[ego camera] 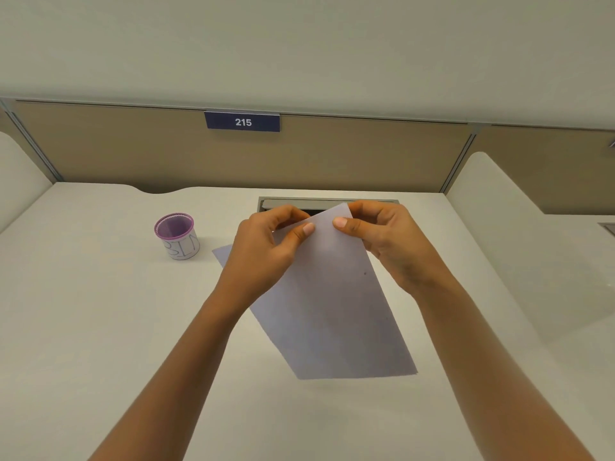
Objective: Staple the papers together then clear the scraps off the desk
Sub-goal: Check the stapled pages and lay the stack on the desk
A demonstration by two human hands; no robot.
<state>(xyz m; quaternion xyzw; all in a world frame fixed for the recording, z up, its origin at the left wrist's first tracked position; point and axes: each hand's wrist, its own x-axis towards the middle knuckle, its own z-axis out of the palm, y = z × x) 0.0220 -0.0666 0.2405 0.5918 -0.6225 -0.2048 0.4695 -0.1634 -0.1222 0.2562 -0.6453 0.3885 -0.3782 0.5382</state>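
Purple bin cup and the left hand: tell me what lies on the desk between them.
Head view: between the purple bin cup and the left hand, a paper corner pokes out beside the hand; otherwise bare desk.

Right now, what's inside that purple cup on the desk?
Only the ribbed inner wall of the purple cup shows, with nothing poking above its rim. Its near wall hides the bottom, so small scraps could be inside, unseen.

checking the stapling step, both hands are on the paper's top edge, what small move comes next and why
Probably square the sheets: both hands, left and right, pinch the paper at its top edge, and it hangs tilted above the desk. A corner shows left of the left hand, perhaps another sheet out of line. No stapler is in view, so aligning comes before stapling.
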